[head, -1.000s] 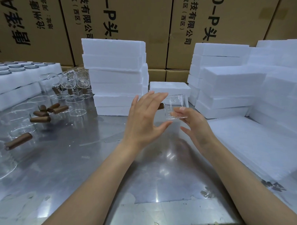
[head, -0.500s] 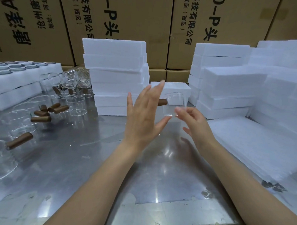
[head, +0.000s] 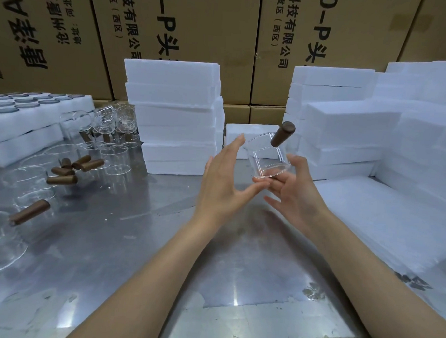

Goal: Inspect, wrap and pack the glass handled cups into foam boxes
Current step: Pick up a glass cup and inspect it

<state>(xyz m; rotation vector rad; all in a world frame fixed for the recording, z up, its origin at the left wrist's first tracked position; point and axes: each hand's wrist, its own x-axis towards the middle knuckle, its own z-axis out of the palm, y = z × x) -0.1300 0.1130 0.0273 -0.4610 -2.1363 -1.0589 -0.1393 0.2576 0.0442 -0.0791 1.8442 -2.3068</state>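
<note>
A clear glass cup (head: 267,159) with a brown wooden handle (head: 282,137) is held above the steel table (head: 137,241), in front of me. The handle points up and to the right. My right hand (head: 298,194) holds the cup from the right and below, thumb on its side and fingers under its base. My left hand (head: 221,184) lies along the cup's left side with straight fingers, its thumb touching the base. More glass cups with brown handles (head: 63,178) lie and stand at the left of the table.
A tall stack of white foam boxes (head: 173,115) stands behind my left hand, a low foam box (head: 249,134) behind the cup, and more foam stacks (head: 346,128) at the right. A foam sheet (head: 381,216) covers the table's right side. A foam tray with glasses (head: 27,114) sits far left. Cardboard cartons (head: 210,27) line the back.
The cup has been turned between my hands: its handle swung from pointing left, behind my left hand, to pointing up and right. Both hands stayed roughly in place.
</note>
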